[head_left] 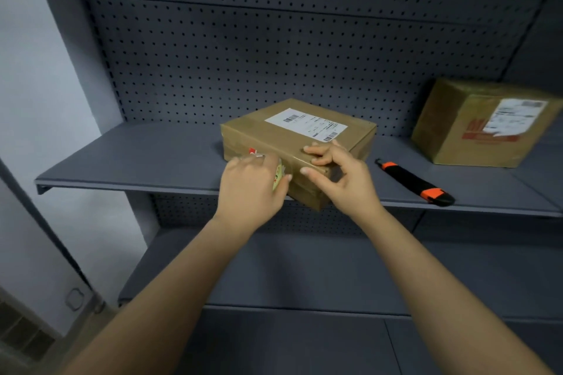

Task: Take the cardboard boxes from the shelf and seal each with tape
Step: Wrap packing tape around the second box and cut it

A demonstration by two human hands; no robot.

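Against the box [259, 132], the left hand [248, 189] half-hides what seems tape [278, 177].

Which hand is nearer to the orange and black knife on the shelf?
Right. The right hand grips the near corner of the flat box, just left of the knife. The left hand, holding a tape roll, is farther left at its front side.

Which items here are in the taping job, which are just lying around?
Job: flat brown cardboard box, gripped by right hand; yellowish tape roll in left hand; taller brown cardboard box.
Idle: orange-and-black utility knife on grey metal shelf.
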